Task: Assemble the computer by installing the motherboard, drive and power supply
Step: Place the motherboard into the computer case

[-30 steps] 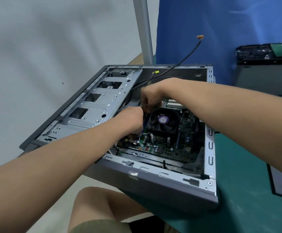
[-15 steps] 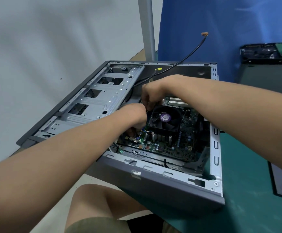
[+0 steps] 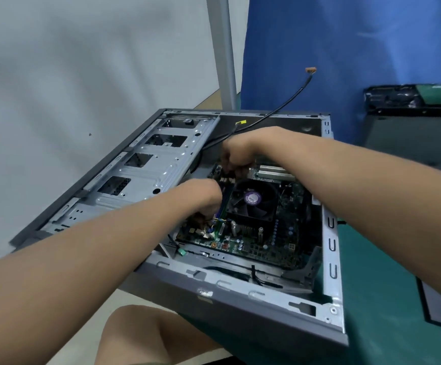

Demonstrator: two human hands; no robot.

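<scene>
Head view: case (image 3: 240, 309) lies on its side on the green tabletop (image 3: 385, 299), open face up, so everything is reachable from above. Its near-left corner overhangs the edge, above the person's knee (image 3: 135, 335). Motherboard (image 3: 288, 233) is already in the case, flat on the floor, fan (image 3: 252, 198) on top. Both hands are down at the board's left edge, beside the drive cage (image 3: 145, 175). Left hand (image 3: 203, 196) has its fingers curled down into the thin coloured wires (image 3: 220, 221) at the near-left of the board. The fingertips are hidden, so I can't tell if it pinches a plug or just steadies the board. Right hand (image 3: 238, 154) is at the far-left corner, fingers curled down onto something dark. It's blurred, so I can't tell the grip there either. My read: they're either seating the board or plugging front-panel leads, one hand per end so it stays level. A black cable (image 3: 288, 101) arcs up out of the case, its plug (image 3: 310, 70) in the air, probably kept clear of the work. The cage bays look empty, and no power supply shows inside. A black unit with a green top (image 3: 409, 98) sits well apart at far right. It may be the drive, too small to confirm. So the task is likely at an early stage.
</scene>
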